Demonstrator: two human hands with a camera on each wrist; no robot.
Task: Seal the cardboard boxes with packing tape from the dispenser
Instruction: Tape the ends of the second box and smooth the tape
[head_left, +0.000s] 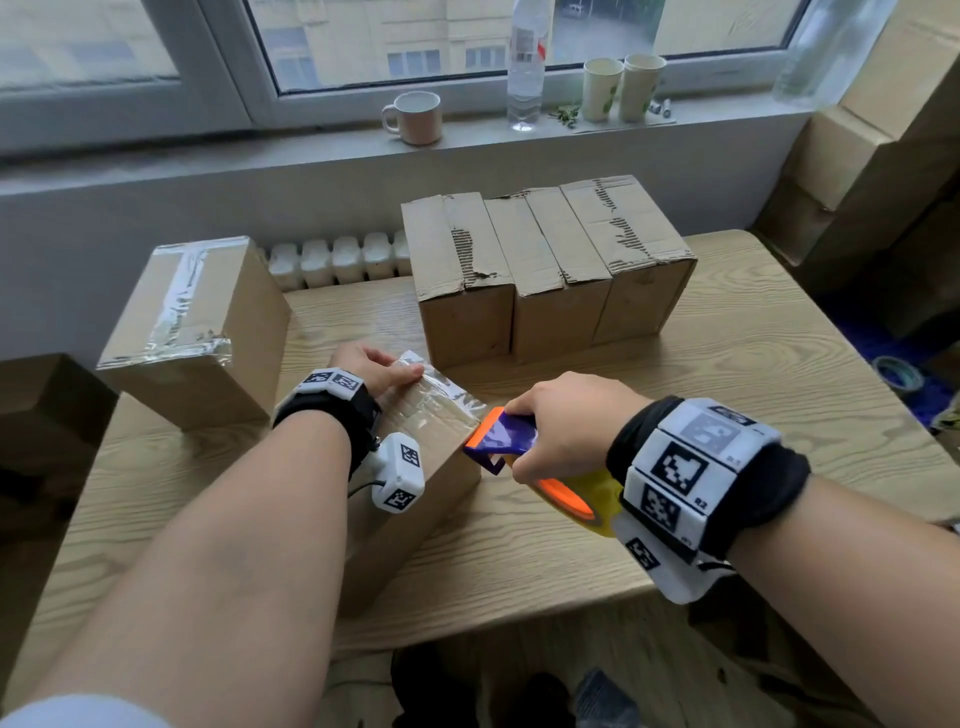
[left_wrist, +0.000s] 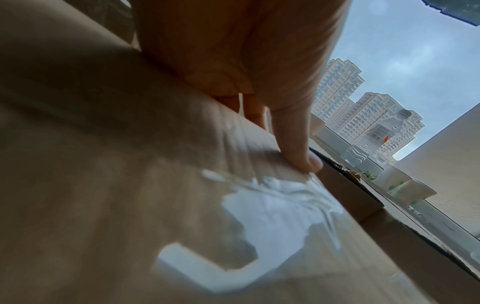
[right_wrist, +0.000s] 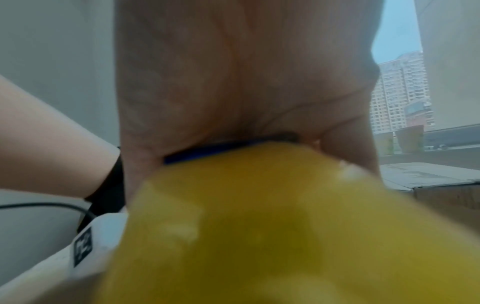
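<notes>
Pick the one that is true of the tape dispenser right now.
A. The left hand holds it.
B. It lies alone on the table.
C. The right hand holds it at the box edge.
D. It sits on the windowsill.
C: the right hand grips the tape dispenser at the edge of the box, where the tape ends.

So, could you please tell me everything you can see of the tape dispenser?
The tape dispenser looks like plastic: a yellow body, an orange inner ring and front edge, and a purple-blue front guard. The right hand grips it from above, tilted with its orange front edge at the near box's right top edge, on the clear tape laid across the box top, whose far end the left hand presses down. The right wrist view shows only its blurred yellow body.
</notes>
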